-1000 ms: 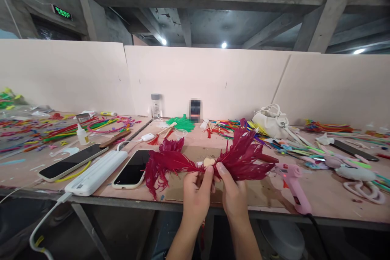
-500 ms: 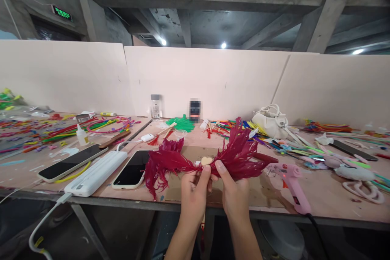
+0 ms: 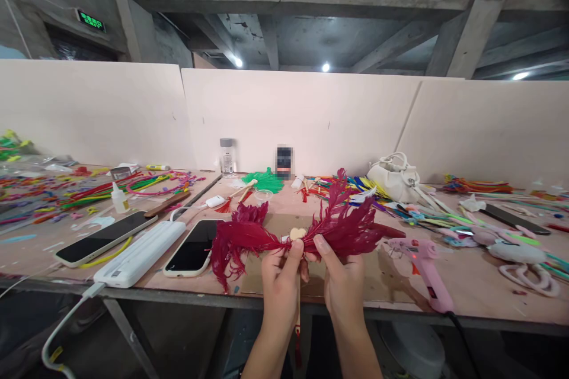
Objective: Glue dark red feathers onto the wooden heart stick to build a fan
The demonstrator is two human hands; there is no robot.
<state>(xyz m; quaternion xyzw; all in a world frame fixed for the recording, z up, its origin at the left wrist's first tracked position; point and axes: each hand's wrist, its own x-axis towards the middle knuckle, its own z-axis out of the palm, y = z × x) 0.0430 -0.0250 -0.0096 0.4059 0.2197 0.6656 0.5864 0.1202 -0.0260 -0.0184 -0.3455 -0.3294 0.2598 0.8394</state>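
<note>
Dark red feathers [image 3: 344, 228] spread to both sides in front of me above the table edge. My left hand [image 3: 282, 284] is closed at the middle, its thumb pressed near a small pale heart-shaped piece [image 3: 297, 234]. From there the left bunch of feathers [image 3: 246, 234] fans out and droops. My right hand [image 3: 342, 284] pinches the base of the right bunch between thumb and fingers. Below the hands hangs a thin wooden stick [image 3: 298, 308] with a red tassel [image 3: 297, 349]; its upper end is hidden by my fingers.
A pink glue gun [image 3: 424, 272] lies at right. Left are a phone [image 3: 193, 249], a white power bank [image 3: 140, 251] and another phone [image 3: 106, 237]. Behind lie green feathers [image 3: 265, 180], a bottle [image 3: 227, 157] and a white handbag [image 3: 393, 177]. A pale partition [image 3: 293, 109] closes the back.
The right bunch of feathers has tilted and spread a little differently, with gaps showing. My left thumb and the heart-shaped piece have moved slightly left. The stick below shows more clearly.
</note>
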